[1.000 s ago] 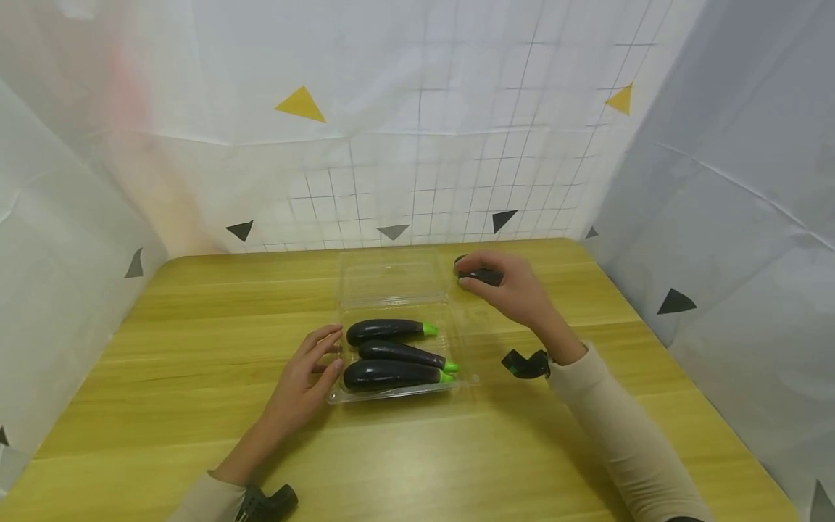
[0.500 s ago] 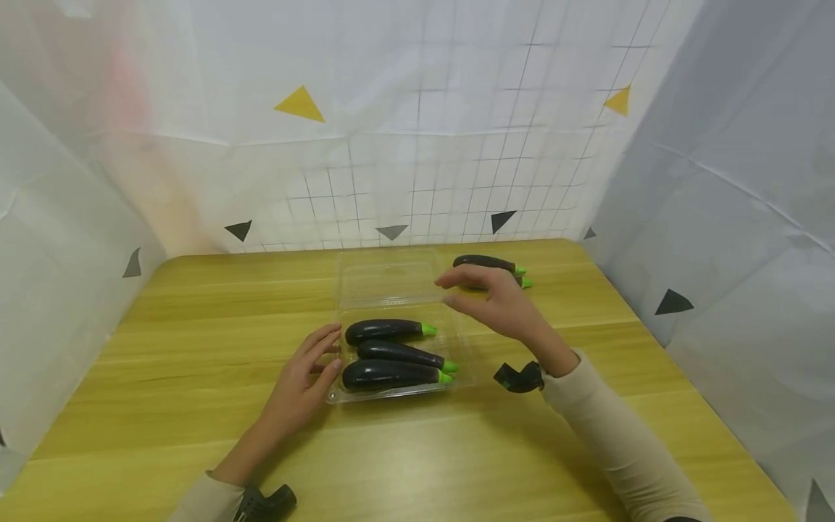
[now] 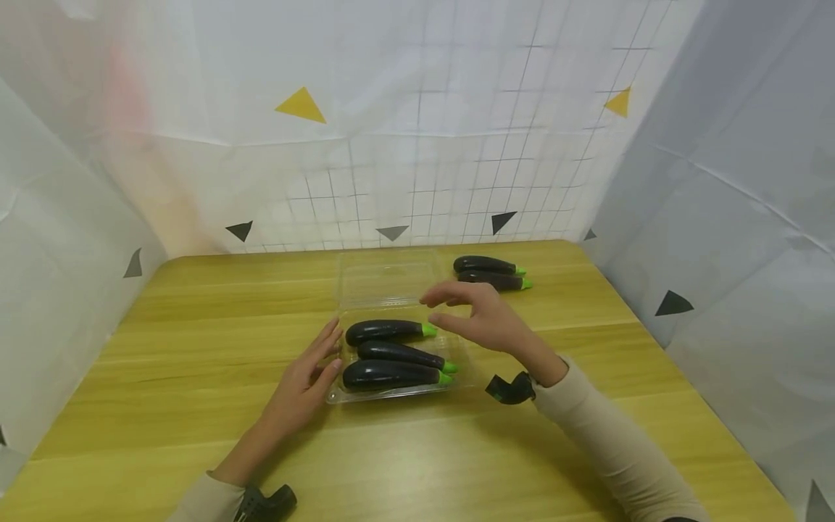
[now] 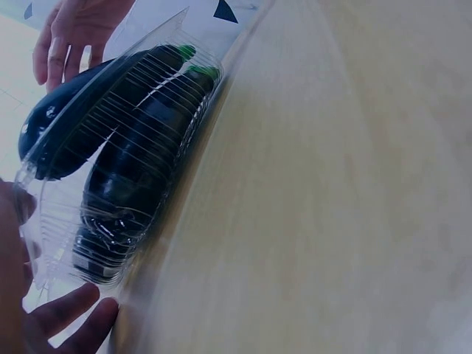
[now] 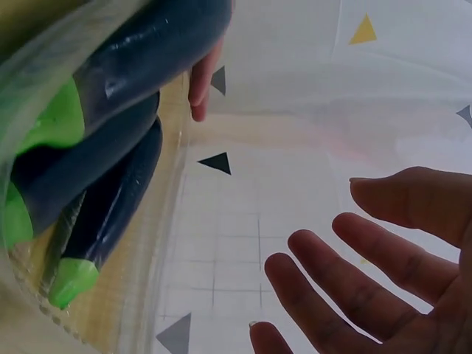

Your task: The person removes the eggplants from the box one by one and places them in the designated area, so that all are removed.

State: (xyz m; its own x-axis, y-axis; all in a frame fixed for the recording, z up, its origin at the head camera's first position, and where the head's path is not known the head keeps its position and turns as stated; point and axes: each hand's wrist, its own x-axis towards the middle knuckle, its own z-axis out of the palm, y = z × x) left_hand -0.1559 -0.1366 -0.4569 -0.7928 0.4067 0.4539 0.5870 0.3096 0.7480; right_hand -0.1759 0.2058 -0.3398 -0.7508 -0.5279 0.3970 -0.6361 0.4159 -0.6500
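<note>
A clear plastic clamshell box (image 3: 464, 362) lies with its lid (image 3: 388, 279) folded back towards the wall. Dark, glossy eggplants with green stem ends fill its base: a far one (image 3: 385, 332), a middle one (image 3: 399, 353) and a near one (image 3: 391, 375). My left hand (image 3: 305, 380) rests at the box's left side, fingers extended along the wall. Over the right edge hovers my right hand (image 3: 485, 315), fingers spread and nothing in them. The right wrist view shows its fingers (image 5: 354, 287) apart from the eggplants (image 5: 110, 199).
Two more eggplants, one farther (image 3: 484, 264) and one nearer (image 3: 493, 280), lie side by side on the wooden table (image 3: 196, 348) behind my right hand. White sheets (image 3: 365, 174) with triangle marks and grid lines enclose the back and sides.
My right hand has let go of an eggplant at the back right and come left and nearer, over the box. The left hand stays at the box's side, its fingers slightly straighter.
</note>
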